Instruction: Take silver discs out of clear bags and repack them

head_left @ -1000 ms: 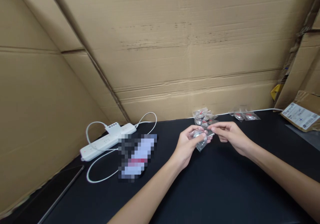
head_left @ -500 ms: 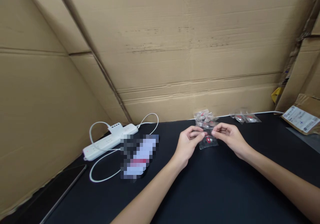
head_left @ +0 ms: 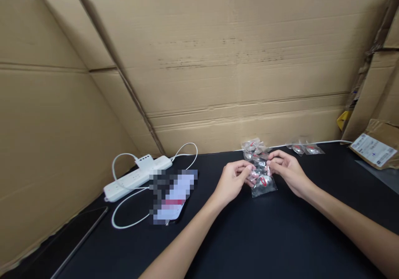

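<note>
A small clear plastic bag (head_left: 264, 184), with a rounded shiny item and a red mark in it, hangs between my hands just above the black table. My left hand (head_left: 237, 177) pinches its upper left edge between thumb and fingers. On the upper right edge, my right hand (head_left: 285, 166) has thumb and fingertips closed. What the item inside is I cannot make out. Right behind my fingers lies a pile of similar clear bags (head_left: 253, 146) with red marks, against the cardboard wall.
Two more such bags (head_left: 305, 148) lie at the back right. A brown parcel with a white label (head_left: 374, 149) is at the far right. On the left are a white power strip (head_left: 137, 177) with a looping cable, a pixelated phone-like object (head_left: 176, 196) and a dark flat panel (head_left: 75, 241).
The bag has come slightly lower and toward me, and more of its upper part shows between my hands. Both hands keep their pinch. The view has shifted a little.
</note>
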A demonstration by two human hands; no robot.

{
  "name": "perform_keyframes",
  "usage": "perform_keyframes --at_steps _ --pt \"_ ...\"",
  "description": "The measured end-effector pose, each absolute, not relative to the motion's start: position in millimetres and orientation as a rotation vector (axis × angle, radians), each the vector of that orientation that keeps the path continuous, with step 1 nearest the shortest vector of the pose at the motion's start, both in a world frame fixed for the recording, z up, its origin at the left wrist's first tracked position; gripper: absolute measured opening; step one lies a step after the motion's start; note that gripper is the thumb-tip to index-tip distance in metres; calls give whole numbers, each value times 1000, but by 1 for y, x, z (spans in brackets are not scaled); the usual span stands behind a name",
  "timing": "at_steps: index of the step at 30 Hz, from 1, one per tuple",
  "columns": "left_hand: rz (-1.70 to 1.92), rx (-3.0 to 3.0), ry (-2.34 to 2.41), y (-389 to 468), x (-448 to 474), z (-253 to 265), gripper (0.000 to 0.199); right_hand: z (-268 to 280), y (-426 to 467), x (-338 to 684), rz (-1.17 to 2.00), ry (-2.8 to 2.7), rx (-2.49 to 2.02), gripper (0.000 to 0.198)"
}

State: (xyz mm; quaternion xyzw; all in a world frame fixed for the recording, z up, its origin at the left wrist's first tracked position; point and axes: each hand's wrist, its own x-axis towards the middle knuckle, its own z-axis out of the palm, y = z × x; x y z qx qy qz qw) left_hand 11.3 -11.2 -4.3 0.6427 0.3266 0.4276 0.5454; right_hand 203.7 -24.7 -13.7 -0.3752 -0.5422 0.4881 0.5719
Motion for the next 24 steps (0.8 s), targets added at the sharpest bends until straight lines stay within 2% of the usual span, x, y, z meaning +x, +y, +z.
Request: perform_keyframes --at_steps 4,12,15,17,24 --pt "1042 1610 772 -10 9 -3 24 -13 -25 205 1200 -1306 -849 35" --pt "1131 1597 689 -9 6 2 21 -11 -27 202 1101 -1311 -892 23" --pt "1143 1591 688 -9 4 1 12 -11 -29 201 1098 -1325 -879 17" --pt "1143 1604 691 -8 3 0 18 -12 -29 202 1100 -1333 -858 15" --pt "1234 1614 761 -11 7 -2 11 -10 -30 201 995 -1336 -890 21"
